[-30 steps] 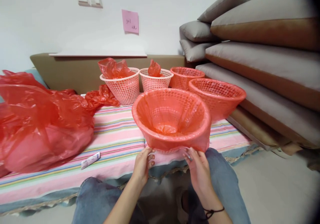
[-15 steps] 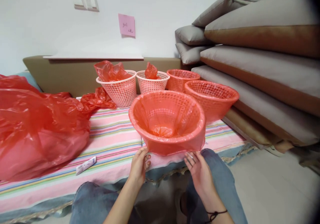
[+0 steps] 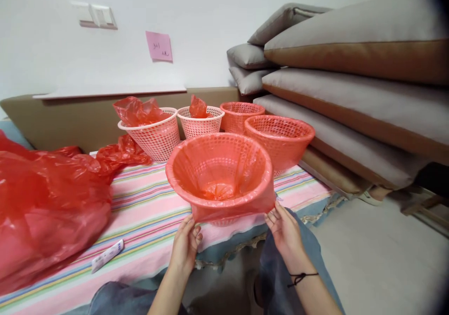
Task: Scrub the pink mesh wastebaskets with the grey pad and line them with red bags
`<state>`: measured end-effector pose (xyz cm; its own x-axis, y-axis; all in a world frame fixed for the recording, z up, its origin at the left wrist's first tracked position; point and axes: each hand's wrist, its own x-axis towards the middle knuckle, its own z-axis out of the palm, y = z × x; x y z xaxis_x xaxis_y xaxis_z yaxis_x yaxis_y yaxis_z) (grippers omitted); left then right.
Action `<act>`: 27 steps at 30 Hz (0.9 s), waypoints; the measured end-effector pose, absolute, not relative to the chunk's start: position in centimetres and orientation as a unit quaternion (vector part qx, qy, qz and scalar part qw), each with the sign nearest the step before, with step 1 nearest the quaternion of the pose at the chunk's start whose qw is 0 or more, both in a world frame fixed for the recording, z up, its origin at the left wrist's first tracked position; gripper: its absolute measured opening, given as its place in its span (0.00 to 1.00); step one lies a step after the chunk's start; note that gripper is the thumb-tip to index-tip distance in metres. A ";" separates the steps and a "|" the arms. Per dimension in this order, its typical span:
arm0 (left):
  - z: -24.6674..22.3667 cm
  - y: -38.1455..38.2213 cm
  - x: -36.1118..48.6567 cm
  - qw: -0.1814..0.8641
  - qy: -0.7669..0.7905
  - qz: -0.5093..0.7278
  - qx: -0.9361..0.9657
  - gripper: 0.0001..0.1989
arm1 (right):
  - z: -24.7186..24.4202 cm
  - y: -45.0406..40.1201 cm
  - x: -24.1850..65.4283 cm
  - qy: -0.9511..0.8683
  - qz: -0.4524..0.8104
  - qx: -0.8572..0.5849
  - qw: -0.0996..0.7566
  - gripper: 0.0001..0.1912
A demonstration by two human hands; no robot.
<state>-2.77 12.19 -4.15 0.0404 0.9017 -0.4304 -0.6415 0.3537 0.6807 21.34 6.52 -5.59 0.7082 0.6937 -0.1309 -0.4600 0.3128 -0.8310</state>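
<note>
A round red basket (image 3: 224,200) stands near the front edge of the striped cloth, lined with a thin red plastic bag (image 3: 219,170) folded over its rim. My left hand (image 3: 185,240) pinches the bag's hanging edge at the basket's lower left. On the lower right, my right hand (image 3: 282,223) pinches the same edge, stretching it between both hands below the rim. Beneath the bag's edge, a little of the basket's mesh shows.
Two pink baskets (image 3: 156,139) with red bags in them and two red baskets (image 3: 280,139) stand behind. A heap of red plastic (image 3: 45,212) lies left, near a small white packet (image 3: 107,255). Stacked cushions (image 3: 351,90) rise at the right.
The view has shifted, moving the scene left and slightly down. My hands have spread a little farther apart, pulling the bag's edge wider; more basket mesh shows beneath it.
</note>
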 end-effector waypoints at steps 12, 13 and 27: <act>-3.8 12.4 -2.6 0.702 0.432 0.544 0.158 0.07 | -4.2 10.1 23.5 -0.088 0.413 -0.445 0.790 0.20; -3.9 12.3 -2.6 0.697 0.438 0.544 0.161 0.07 | -4.4 10.3 23.5 -0.086 0.410 -0.450 0.789 0.21; -0.7 19.2 -2.8 0.540 0.423 0.666 0.293 0.10 | -2.6 14.6 24.5 -0.217 0.296 -0.438 0.821 0.19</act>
